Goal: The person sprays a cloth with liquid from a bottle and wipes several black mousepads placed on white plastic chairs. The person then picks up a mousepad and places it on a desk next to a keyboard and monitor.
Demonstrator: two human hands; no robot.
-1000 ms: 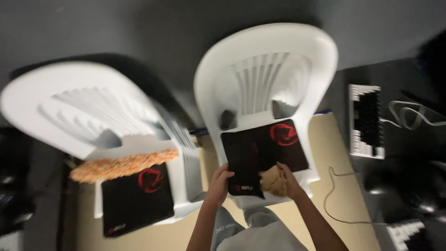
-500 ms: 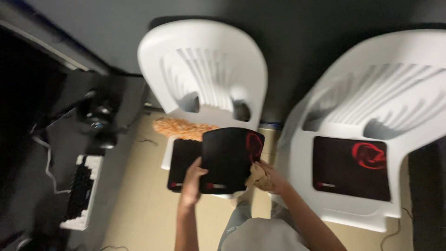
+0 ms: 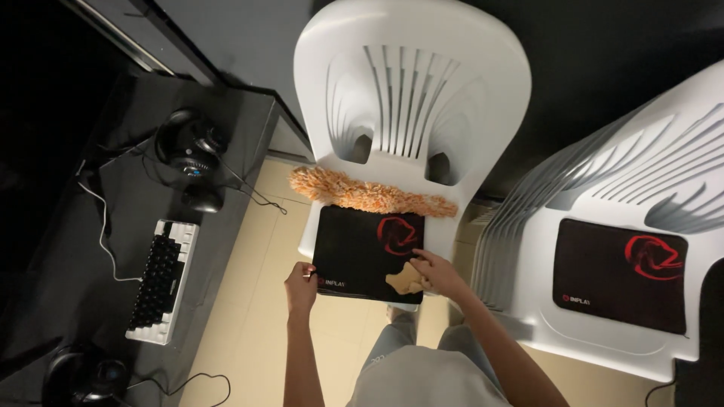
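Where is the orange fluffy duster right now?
In the head view, the orange duster lies across the seat of the left white chair, just behind the black mouse pad both hands are touching.

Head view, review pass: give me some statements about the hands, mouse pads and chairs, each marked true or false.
1. The left hand grips the edge of the black mouse pad on the white chair. True.
2. The right hand presses a tan cloth on that pad. True.
3. The orange fluffy duster lies on the floor. False: it lies on the chair seat, behind the pad.
4. The stacked chairs on the right are bare. False: a second mouse pad lies there.
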